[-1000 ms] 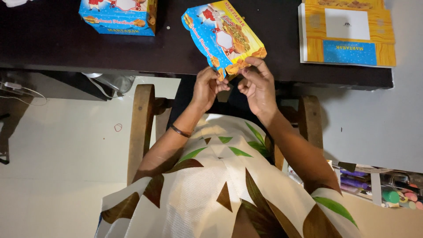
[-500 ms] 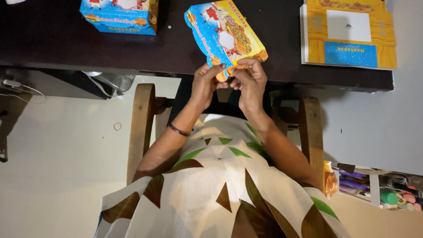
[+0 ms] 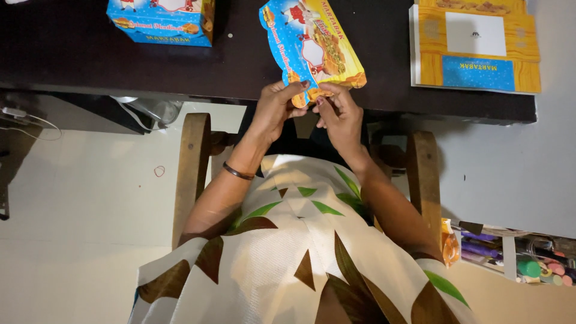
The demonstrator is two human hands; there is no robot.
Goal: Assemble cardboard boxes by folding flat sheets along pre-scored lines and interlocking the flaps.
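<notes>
Both hands pinch the carton (image 3: 309, 45) at its near bottom corner, left hand (image 3: 275, 111) beside right hand (image 3: 341, 114), the flat card looking light, thin, bendy, best gripped along its edges.

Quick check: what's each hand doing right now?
Left hand: fingers pinch the flat printed carton at its near edge.
Right hand: fingers pinch the same edge.

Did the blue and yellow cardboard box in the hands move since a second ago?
Yes, a little. The flat box has swung more upright and nearer the table's front edge, both hands pinching its bottom corner.
</notes>
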